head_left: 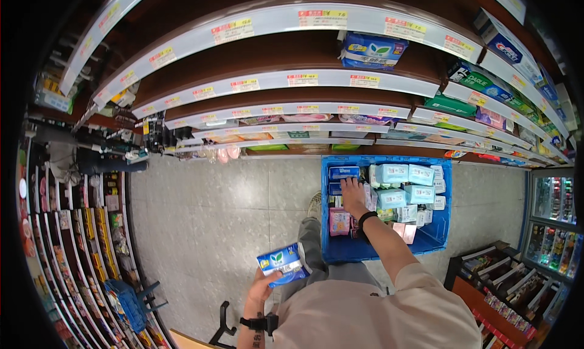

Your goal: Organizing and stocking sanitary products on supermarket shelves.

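My left hand (pixel 261 286) is closed around a blue and white soft pack of sanitary pads (pixel 283 265), held low in front of my body. My right hand (pixel 352 195) reaches down into a blue plastic crate (pixel 446 227). Its fingers are stretched out and slightly apart, touching a blue pack (pixel 344 172) at the crate's far left corner; no firm grip on it shows. Pale blue packs (pixel 391 174) fill the crate's middle and right. A pink pack (pixel 339 221) lies near its left wall, and my right forearm hides part of the contents.
Long shelves (pixel 261 81) with price labels curve across the far side. One blue pad pack (pixel 373 50) stands on an upper shelf, with toothpaste boxes (pixel 508 45) to its right. Stocked racks (pixel 79 245) line the left. Drinks coolers (pixel 552 221) stand at the right.
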A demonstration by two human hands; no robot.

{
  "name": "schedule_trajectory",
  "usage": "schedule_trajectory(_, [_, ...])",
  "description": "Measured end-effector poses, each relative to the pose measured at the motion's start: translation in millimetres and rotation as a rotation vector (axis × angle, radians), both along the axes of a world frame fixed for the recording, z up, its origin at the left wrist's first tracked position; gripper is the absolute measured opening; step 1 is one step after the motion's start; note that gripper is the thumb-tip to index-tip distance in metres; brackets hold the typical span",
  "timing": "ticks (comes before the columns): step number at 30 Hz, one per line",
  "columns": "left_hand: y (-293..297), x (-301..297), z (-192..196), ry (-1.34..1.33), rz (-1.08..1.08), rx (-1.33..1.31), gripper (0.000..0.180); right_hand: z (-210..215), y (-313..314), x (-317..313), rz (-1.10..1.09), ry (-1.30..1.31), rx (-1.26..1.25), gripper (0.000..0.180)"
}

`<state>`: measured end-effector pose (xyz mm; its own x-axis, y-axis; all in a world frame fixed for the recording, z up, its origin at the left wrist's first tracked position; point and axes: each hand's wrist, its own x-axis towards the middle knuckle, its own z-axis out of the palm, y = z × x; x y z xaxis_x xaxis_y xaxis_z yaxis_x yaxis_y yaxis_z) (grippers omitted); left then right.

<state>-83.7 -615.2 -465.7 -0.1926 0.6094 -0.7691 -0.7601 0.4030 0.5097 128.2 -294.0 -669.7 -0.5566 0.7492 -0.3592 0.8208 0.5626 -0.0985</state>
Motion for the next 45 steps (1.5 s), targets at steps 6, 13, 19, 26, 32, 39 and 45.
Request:
schedule_trajectory(6, [-25, 4, 0, 0.018, 0.112, -0.023, 0.060, -20, -1, -5, -0.019, 0.057, 0.111, 0.039])
schedule_trajectory(13, [-43, -4, 7, 0.059, 0.180, -0.015, 0.054, -31, 7, 5, 0.002, 0.102, 0.100, 0.027])
schedule_trajectory(19, [-21, -10, 25, 0.083, 0.171, 0.083, 0.052, 6, 10, 23, 0.075, 0.158, 0.088, 0.031])
schedule_trajectory(26, [35, -19, 37, 0.193, 0.003, 0.127, 0.047, 92, 0, 35, -0.136, 0.269, -0.177, 0.054])
schedule_trajectory(32, [86, -9, 43, 0.396, -0.194, 0.185, 0.055, 182, -18, 82, -0.399, 0.722, -0.890, 0.057])
schedule_trajectory(39, [118, 15, 49, 0.366, -0.448, 0.244, 0.062, 271, -50, 84, -0.360, 1.156, -1.371, 0.056])
schedule_trajectory(45, [122, 25, 46, 0.355, -0.545, 0.337, 0.062, 271, -75, 45, -0.441, 1.168, -1.140, 0.050])
